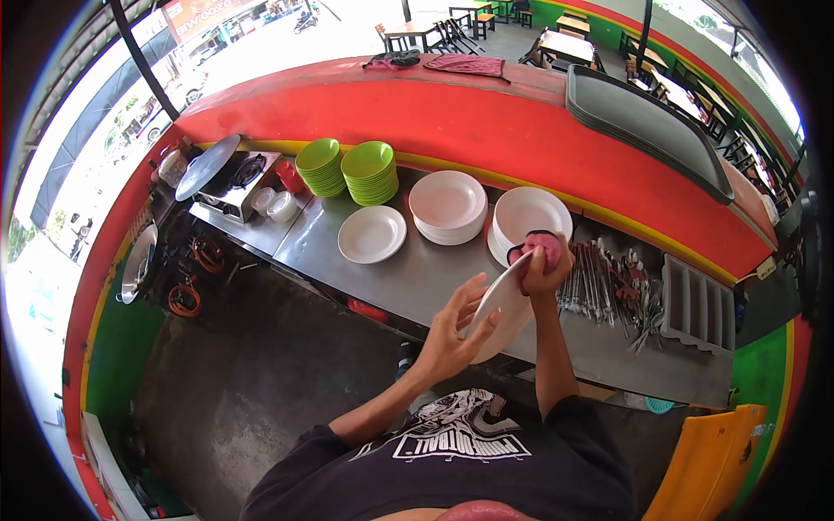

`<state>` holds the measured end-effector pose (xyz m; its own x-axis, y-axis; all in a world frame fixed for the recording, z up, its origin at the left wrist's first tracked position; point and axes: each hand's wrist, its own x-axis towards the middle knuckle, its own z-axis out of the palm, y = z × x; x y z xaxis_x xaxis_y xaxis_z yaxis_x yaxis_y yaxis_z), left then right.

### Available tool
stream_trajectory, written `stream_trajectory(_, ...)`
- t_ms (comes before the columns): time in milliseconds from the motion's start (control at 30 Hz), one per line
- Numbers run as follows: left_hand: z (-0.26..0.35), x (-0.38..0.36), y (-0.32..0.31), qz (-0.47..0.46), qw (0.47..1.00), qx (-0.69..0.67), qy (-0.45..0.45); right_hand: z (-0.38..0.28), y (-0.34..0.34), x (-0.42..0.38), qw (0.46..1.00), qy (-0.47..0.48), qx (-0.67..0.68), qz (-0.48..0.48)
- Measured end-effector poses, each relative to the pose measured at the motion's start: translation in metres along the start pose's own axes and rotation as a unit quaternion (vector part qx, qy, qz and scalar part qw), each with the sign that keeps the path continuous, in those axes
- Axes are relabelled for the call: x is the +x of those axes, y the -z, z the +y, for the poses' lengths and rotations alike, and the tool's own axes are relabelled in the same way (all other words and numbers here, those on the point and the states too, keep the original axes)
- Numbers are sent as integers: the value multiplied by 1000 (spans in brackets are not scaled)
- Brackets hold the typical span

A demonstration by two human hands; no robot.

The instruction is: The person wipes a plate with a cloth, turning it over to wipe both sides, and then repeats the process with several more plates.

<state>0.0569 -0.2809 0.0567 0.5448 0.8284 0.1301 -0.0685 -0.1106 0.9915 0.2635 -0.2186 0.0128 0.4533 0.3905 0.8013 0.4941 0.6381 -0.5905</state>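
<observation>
A white plate (511,317) is held steeply tilted between both my hands, above the metal counter's front edge. My left hand (453,328) supports its left side, with the thumb and fingers spread around the rim. My right hand (549,271) grips a pink cloth (543,239) with dark edging and presses it on the plate's upper rim. Just behind is a stack of white plates (530,211). To its left are another white plate stack (447,201) and a single white plate (372,234) lying flat on the counter.
Stacks of green bowls (369,174) stand at the back, with a stove (239,187) to their left. Several forks and spoons (599,278) lie at right beside a grey cutlery tray (695,304). Black trays (647,130) rest on the red ledge (391,108). An orange chair (708,460) is at lower right.
</observation>
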Motion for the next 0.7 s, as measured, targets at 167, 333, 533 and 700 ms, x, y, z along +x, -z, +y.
stream_trajectory(167,16,2,8,54,982,179,-1,-23,-26,5,989,134,-3,-55)
stream_trajectory(333,14,-7,9,140,946,269,-114,-4,-60,-22,993,14,53,101)
stream_trajectory(533,-9,-9,11,189,835,379,-351,77,-116,-93,801,-369,446,151)
stream_trajectory(700,-38,-14,16,203,836,363,-359,52,-110,-85,716,-474,494,137)
